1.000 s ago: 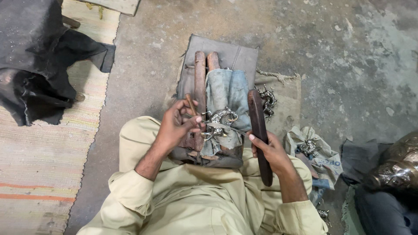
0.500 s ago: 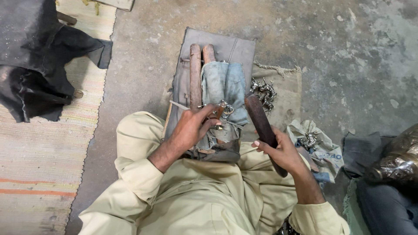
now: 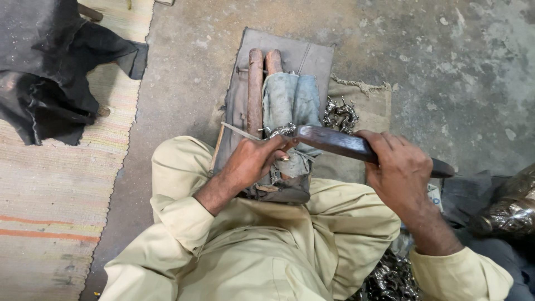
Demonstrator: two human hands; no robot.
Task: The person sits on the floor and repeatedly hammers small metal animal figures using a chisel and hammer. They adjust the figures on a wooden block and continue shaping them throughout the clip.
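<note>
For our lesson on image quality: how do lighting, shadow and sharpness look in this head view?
Head view: soft, even light, no hard shadows; the right hand, the dark wooden tool and the left hand are sharp; dull glare on the shiny metal pieces; the black cloth loses detail.

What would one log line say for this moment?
left hand: pinches thin metal rod | right hand: grips dark wooden bar | bar over cloth-wrapped block

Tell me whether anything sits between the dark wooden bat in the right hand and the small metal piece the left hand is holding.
Nothing visible does. The wooden bat in the right hand already reaches the metal piece that the left hand pins on the cloth-wrapped block.
</note>
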